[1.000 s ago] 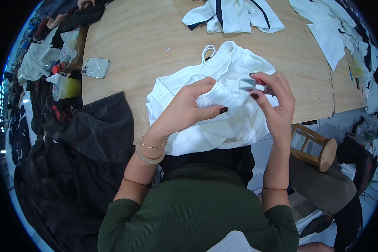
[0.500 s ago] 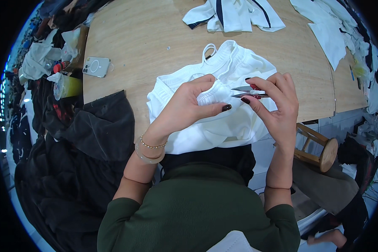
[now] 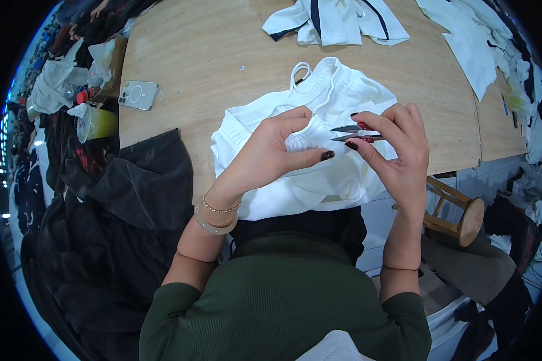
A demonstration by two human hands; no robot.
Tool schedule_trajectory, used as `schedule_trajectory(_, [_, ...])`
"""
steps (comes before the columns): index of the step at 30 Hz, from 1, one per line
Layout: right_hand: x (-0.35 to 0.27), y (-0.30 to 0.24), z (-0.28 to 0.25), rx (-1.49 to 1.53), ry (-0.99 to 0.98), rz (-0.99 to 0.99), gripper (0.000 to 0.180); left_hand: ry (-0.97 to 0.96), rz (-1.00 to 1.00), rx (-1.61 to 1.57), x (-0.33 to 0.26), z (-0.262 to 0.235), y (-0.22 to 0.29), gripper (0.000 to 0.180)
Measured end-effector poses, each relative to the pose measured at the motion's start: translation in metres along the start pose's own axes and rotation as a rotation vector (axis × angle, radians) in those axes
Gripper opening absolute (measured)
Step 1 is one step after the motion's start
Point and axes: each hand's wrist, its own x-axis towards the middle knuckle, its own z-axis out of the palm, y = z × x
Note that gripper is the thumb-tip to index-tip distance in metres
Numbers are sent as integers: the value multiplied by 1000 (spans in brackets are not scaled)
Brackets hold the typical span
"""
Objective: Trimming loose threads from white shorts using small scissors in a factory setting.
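Note:
White pants or shorts (image 3: 337,174) with a gathered elastic waistband lie bunched at the table's near edge, a drawstring loop (image 3: 300,73) standing out at their far side. My left hand (image 3: 277,144) grips a gathered elastic edge of the garment between thumb and fingers. In my right hand (image 3: 397,144) are small thread snips (image 3: 358,132) with red on the handles, held between thumb and fingertips. Their blades point left, slightly parted, just right of the gathered edge. Whether a thread lies between the blades is too small to tell.
On the wooden table (image 3: 193,60) lie a phone (image 3: 138,95), a folded white garment with dark stripes (image 3: 337,24) and white cloth pieces (image 3: 473,60). Dark fabric (image 3: 144,180) hangs over the left edge, near a yellow drink cup (image 3: 99,123). A wooden stool (image 3: 471,221) stands at right.
The snips' blades have come closer together, with my right hand almost in place. My left hand has shifted very slightly right with the garment edge. At lower right, another person's arm has gone from view.

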Motion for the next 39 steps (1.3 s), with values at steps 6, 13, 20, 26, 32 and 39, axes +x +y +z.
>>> schedule_trajectory(6, [1,0,-2,-25,-15,-25,30,-9,10,33,0,-1,-2,23])
schedule_trajectory(13, [0,0,-2,-19,-44,-37,30,-9,17,38,-1,-2,-3,23])
schedule_trajectory(20, [1,2,-2,-5,-29,-28,29,-23,12,53,-1,-1,-2,24])
schedule_trajectory(26, [0,3,-3,6,-36,-25,30,-44,-7,38,-3,-1,1,25])
schedule_trajectory(32, [-2,3,-4,48,-78,-9,29,-58,-1,57,-3,-2,0,25])
schedule_trajectory(39, [-2,6,-4,62,-61,-16,29,-82,-88,28,-3,-3,7,28])
